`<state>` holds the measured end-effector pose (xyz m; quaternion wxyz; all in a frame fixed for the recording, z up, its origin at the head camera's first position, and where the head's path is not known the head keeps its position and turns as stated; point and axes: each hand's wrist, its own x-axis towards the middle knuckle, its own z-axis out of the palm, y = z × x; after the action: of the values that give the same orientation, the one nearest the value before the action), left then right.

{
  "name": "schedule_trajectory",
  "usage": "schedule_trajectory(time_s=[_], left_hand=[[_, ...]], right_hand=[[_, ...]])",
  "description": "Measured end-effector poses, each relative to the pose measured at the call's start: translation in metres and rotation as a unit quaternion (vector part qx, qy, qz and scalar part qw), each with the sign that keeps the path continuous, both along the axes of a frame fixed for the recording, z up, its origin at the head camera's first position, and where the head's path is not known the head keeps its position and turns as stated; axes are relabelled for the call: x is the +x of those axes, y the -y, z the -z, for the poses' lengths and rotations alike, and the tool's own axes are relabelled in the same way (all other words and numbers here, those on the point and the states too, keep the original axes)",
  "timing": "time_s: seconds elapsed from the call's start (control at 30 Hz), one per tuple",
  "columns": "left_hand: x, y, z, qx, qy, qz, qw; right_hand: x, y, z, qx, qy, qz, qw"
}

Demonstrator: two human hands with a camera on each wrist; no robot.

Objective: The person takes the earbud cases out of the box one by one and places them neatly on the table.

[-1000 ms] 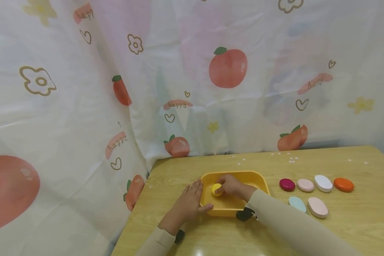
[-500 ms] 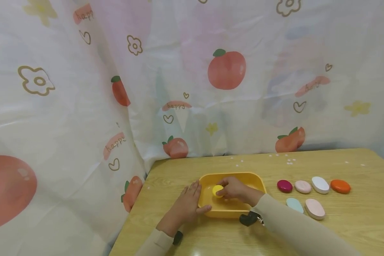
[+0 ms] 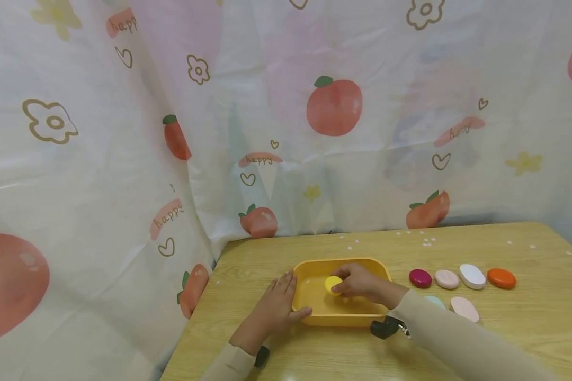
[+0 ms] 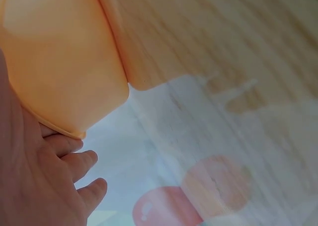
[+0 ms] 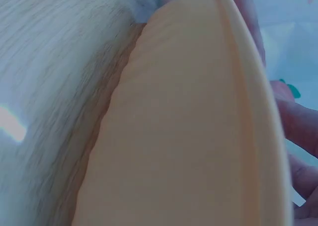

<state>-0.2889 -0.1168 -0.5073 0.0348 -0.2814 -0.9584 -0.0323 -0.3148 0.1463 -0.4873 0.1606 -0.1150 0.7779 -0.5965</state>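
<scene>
- Head view: our right hand [image 3: 359,280] pinches a small yellow stone [image 3: 333,284] between thumb and fingertips, low inside the tray [image 3: 310,309], towards its left half. It looks just above or just on the floor; we cannot tell which.
- Our left hand [image 3: 277,307] lies flat against the tray's left wall, fingers straight and together, thumb along the near left corner. We judge this bracing is what keeps the light tray from skidding on the table [image 3: 529,323], so we keep that press steady and sideways, not downward on the rim.
- For the stone, a low, slow move with the pinch held firm seems best to us; letting go from a height could make it bounce or rattle.
- Right of the tray lie the other stones: a far row of magenta [image 3: 420,278], pale pink [image 3: 446,279], white [image 3: 472,276] and orange [image 3: 501,278], and nearer, a pink one [image 3: 464,308] and a blue one mostly hidden by our sleeve. We keep the forearm lifted so it does not sweep these.
- Left wrist view: the tray's corner [image 4: 64,72] fills the upper left, and our left fingers [image 4: 74,164] sit straight beside it, touching under the rim. The curtain shows beyond.
- Right wrist view: only the tray's outer wall [image 5: 189,136] and the table show clearly; fingertips [image 5: 298,121] at the right edge are blurred, and the stone is out of sight here.
</scene>
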Motion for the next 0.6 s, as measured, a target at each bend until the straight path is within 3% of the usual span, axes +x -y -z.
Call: schedule_trajectory(time_s=[0.33, 0.6], left_hand=[[0.000, 0.000, -0.001, -0.024, -0.009, -0.001, 0.9997], [0.000, 0.000, 0.000, -0.024, -0.019, 0.007, 0.9995]], right_hand=[[0.006, -0.029, -0.004, -0.015, 0.012, -0.015, 0.9997], [0.009, -0.048, -0.015, 0.013, 0.016, -0.024, 0.9995]])
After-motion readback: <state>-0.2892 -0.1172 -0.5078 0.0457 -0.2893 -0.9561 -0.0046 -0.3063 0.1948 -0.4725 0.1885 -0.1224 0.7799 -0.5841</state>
